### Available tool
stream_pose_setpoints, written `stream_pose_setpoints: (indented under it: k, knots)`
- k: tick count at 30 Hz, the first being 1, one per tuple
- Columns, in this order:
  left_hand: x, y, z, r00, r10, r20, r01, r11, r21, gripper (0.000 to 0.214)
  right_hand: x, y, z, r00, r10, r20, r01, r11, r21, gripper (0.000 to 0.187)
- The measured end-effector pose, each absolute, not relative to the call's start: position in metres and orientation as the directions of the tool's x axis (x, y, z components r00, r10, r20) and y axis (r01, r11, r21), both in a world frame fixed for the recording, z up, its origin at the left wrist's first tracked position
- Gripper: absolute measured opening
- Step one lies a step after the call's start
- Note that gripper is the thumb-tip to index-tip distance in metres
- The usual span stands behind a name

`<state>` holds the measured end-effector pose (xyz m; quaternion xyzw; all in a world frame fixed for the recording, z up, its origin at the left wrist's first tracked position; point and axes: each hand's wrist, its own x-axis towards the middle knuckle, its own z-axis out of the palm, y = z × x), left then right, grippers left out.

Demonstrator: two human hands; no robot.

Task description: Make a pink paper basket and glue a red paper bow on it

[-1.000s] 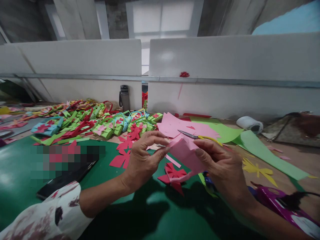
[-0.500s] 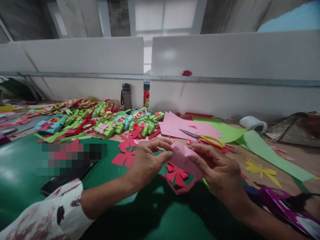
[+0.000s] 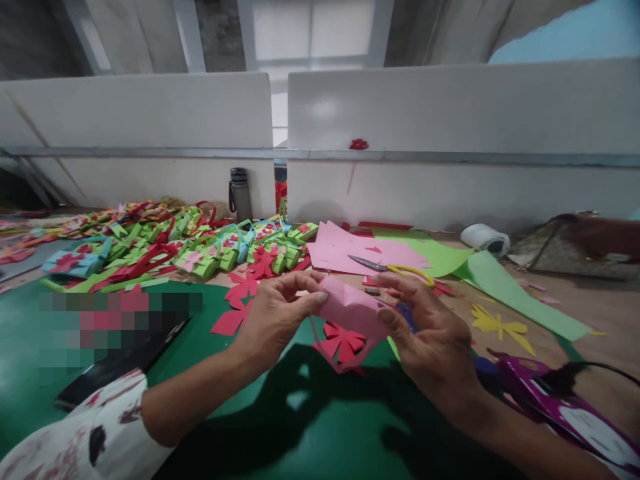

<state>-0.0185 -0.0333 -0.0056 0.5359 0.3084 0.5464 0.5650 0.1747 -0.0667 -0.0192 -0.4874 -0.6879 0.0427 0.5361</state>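
A small folded pink paper bag [image 3: 350, 301] hangs over the green mat [image 3: 320, 433], its pink strip handle looping downward. My left hand [image 3: 275, 313] pinches its left end between thumb and fingers. At the right end, my right hand [image 3: 433, 333] grips it with the thumb in front; its fingertips behind the paper are partly hidden. Below the bag, a red paper flower [image 3: 345, 343] shows through the handle loop. More red paper flowers [image 3: 235, 317] lie just beyond my left hand. Yellow-handled scissors [image 3: 385, 265] rest on pink sheets [image 3: 365, 247] beyond the bag.
Finished green and blue paper bags [image 3: 210, 257] pile up at the back left, near a dark bottle [image 3: 241, 193]. A purple device [image 3: 545, 393] with a black cord lies right of my right hand. Green paper [image 3: 530, 293], a yellow cutout [image 3: 500, 327] and a handbag [image 3: 575, 243] sit farther right.
The view has turned slightly right, so the surroundings sit farther left. The pink bag is a little more level, and my right fingers have shifted on its end. Both hands still hold it.
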Motion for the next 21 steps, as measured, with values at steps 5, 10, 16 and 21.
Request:
stream_pose_setpoints:
  k: [5, 10, 16, 21]
  knots:
    - [-0.026, -0.025, -0.015, 0.179, 0.978, 0.106, -0.367, -0.034, 0.930, 0.019, 0.179, -0.068, -0.010, 0.206, 0.789, 0.579, 0.482, 0.433, -0.762, 0.018]
    - [-0.030, -0.022, -0.018, 0.148, 0.989, -0.015, -0.400, 0.074, 0.914, 0.026, 0.179, -0.069, -0.010, 0.175, 0.837, 0.518, 0.463, 0.394, -0.794, 0.023]
    - [-0.029, -0.024, -0.017, 0.137, 0.990, -0.019, -0.406, 0.073, 0.911, 0.026, 0.176, -0.073, -0.015, 0.126, 0.866, 0.484, 0.496, 0.368, -0.786, 0.019]
    - [-0.026, -0.028, -0.018, 0.100, 0.995, -0.023, -0.381, 0.060, 0.923, 0.027, 0.173, -0.071, -0.015, 0.148, 0.831, 0.536, 0.536, 0.389, -0.750, 0.011]
